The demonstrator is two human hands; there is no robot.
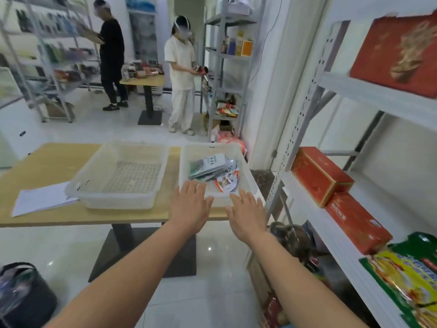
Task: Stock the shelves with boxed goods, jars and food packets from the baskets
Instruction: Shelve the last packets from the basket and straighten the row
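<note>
At frame centre, two baskets [118, 176] of translucent perforated plastic sit on a matt wood-look table [47, 166]. Glossy floor tiles [208, 268] below; red cardboard boxes [319, 176] at right.

Basket [246, 176] at the table's [59, 166] right end: open from above, walled on all sides. Packets [212, 166] cover its far and middle floor; the near floor is bare. Left hand [189, 204] and right hand [248, 214], fingers straight, hover over its near rim. A second basket [118, 202] stands just beside it, with a narrow strip of table between. At right, a perforated post [300, 119] stands between basket and shelf [387, 195]. A red box [319, 176] and another red carton [354, 221] line the shelf's front edge, with bare board behind.
</note>
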